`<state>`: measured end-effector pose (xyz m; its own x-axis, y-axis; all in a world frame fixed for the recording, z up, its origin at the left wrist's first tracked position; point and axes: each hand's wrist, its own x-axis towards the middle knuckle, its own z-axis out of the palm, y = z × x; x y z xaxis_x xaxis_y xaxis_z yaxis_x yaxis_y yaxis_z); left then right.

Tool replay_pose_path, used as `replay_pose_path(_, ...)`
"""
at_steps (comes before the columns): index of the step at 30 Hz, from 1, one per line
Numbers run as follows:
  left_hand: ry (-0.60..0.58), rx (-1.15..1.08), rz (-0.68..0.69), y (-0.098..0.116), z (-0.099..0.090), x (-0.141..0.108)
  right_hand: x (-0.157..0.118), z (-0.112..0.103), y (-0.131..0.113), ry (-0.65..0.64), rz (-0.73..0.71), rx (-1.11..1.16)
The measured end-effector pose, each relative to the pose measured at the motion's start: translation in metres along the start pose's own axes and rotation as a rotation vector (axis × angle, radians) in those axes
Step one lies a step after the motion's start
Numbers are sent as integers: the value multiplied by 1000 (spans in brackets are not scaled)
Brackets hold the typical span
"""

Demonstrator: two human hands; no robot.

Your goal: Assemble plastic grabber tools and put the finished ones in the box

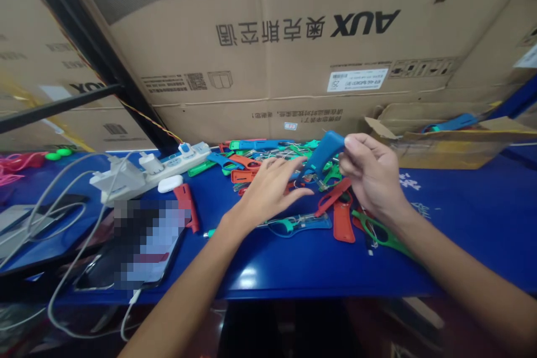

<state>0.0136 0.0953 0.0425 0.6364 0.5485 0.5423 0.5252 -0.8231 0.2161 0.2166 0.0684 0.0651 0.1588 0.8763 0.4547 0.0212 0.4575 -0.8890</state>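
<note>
My right hand (371, 173) pinches the upper end of a blue curved plastic handle piece (325, 152) between thumb and fingers, holding it tilted above the table. Close to its lower end is my left hand (272, 187), with fingers stretched out and thumb apart; whether the fingertips touch the piece I cannot tell. Below the hands lie a red handle shell (343, 222), a blue shell with wires in it (308, 222) and a green looped piece (388, 235). Behind them is a pile of red, green and blue plastic parts with thin wires (262, 145), partly hidden by my hands.
On the left are a white power strip (184, 159) with chargers, a white earbud case (170, 183), a red part (187, 207) and a phone (151, 246) with a cable. An open cardboard box (444, 148) stands at the right. Large cartons (268, 67) line the back.
</note>
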Motion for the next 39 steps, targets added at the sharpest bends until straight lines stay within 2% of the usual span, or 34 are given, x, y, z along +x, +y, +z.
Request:
replay_pose_path(4,46,20,-12,-6,0,0,-2,-1,0,-78,27,12)
replay_pose_path(6,53,83,-3,-13,-4,-1,1,-6,0,-135,18,-65)
replay_pose_path(8,59,143,-5,-23,-9,-3,5,-14,0,-311,-9,-250)
replay_pose_path(11,26,129,-31,-41,-18,-7,12,-28,5,-757,-66,-618)
replay_pose_path(12,2,96,-44,-47,-21,-9,14,-32,8,-867,-93,-724)
replay_pose_path(14,-14,34,-68,-54,-24,-12,16,-37,14,-1000,-130,-869)
replay_pose_path(16,-20,-24,-61,-55,-25,-13,18,-40,18,-1058,-122,-942)
replay_pose_path(20,-73,-161,22,-46,-21,-12,21,-51,14,-1044,26,-1079)
replay_pose_path(22,-125,-214,38,-41,-19,-11,24,-59,9,-1030,39,-1053)
replay_pose_path(26,-241,-214,33,-33,-17,-11,27,-67,3,-925,-76,-914)
replay_pose_path(29,-275,-196,19,-30,-18,-12,20,-56,6,-826,-233,-975)
replay_pose_path(33,-284,-226,9,-30,-22,-12,4,-35,14,-844,-398,-1057)
replay_pose_path(37,-286,-275,13,-24,-27,-9,-3,-26,17,-833,-424,-1052)
replay_pose_path(39,-257,-229,-5,-18,-29,-8,-2,-25,15,-843,-423,-1020)
